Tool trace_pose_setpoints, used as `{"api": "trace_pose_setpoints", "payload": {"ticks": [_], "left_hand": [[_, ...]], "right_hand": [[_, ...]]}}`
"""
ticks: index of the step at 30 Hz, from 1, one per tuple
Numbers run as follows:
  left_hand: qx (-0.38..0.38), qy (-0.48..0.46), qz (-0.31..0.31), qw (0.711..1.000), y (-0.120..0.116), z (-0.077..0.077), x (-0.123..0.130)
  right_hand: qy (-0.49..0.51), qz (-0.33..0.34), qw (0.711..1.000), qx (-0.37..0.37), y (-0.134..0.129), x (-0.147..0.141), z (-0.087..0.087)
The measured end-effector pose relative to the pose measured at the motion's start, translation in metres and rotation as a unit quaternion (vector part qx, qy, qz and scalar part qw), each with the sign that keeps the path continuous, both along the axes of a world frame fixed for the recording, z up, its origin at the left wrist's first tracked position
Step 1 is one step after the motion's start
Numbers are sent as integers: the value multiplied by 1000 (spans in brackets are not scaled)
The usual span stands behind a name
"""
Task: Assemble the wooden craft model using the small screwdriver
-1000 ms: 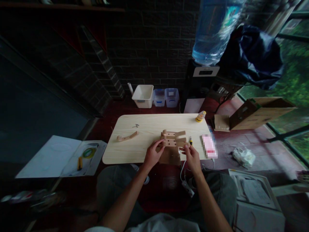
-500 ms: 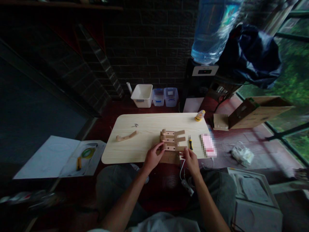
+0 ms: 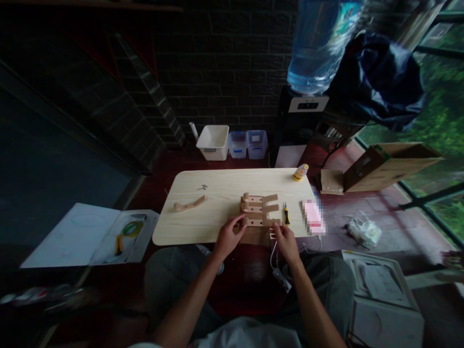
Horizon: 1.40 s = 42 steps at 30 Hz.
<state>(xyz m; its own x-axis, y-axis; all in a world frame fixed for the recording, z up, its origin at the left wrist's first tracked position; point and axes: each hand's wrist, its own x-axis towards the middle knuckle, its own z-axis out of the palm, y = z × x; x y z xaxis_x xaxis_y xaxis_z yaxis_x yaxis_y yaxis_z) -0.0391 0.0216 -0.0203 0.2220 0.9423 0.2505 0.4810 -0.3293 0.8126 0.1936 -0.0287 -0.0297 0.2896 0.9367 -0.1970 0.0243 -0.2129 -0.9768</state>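
Note:
Three curved wooden pieces with screw holes lie side by side as one wooden assembly near the table's front edge. My left hand grips the rounded left end of the nearest wooden piece between thumb and fingers. At that piece's flat right end, my right hand has its fingertips closed on it. Another curved wooden piece lies apart on the left. A yellow-and-black screwdriver rests just right of the assembly. Several small screws lie at the back left.
A pale wooden table stands before my knees. On it are a yellow-capped container at the back right and a blurred pink item at the right edge. Plastic bins, a water dispenser and a cardboard box stand beyond.
My right hand has moved slightly left and its fingers have closed on the right end of the nearest wooden piece. My left hand stays at the other end.

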Motion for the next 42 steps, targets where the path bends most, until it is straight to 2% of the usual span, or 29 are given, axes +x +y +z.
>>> {"api": "trace_pose_setpoints", "payload": {"ticks": [8,17,25,42], "left_hand": [[2,10,10,1000,-2,-6,-4],[8,20,5,1000,0,-9,-4],[10,21,9,1000,1,-11,-2],[4,19,18,1000,1,-15,-1]], "right_hand": [[-9,15,1000,-7,-1,-2,3],[-8,19,1000,-5,-2,0,-7],[4,28,1000,3,-5,3,-5],[-7,27,1000,4,1,7,-14]]}}
